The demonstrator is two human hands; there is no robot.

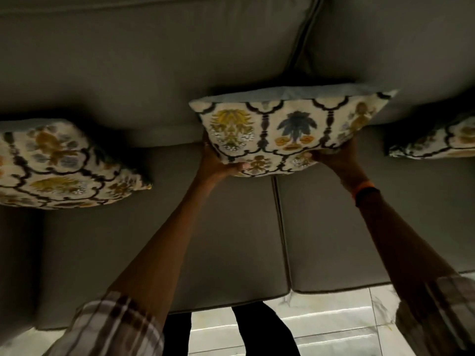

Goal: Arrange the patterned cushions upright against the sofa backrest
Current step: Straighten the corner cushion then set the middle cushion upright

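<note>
A cream cushion (288, 127) with yellow and blue floral motifs stands against the grey sofa backrest (154, 73) at the centre. My left hand (218, 163) grips its lower left edge, and my right hand (334, 156) grips its lower right edge. A second patterned cushion (59, 163) leans on the seat at the left. A third patterned cushion (442, 140) shows partly at the right edge of the view.
Two grey seat cushions (231, 227) meet at a seam below the held cushion. White tiled floor (334, 322) runs along the sofa front. My dark trouser legs (262, 330) stand close to the seat edge.
</note>
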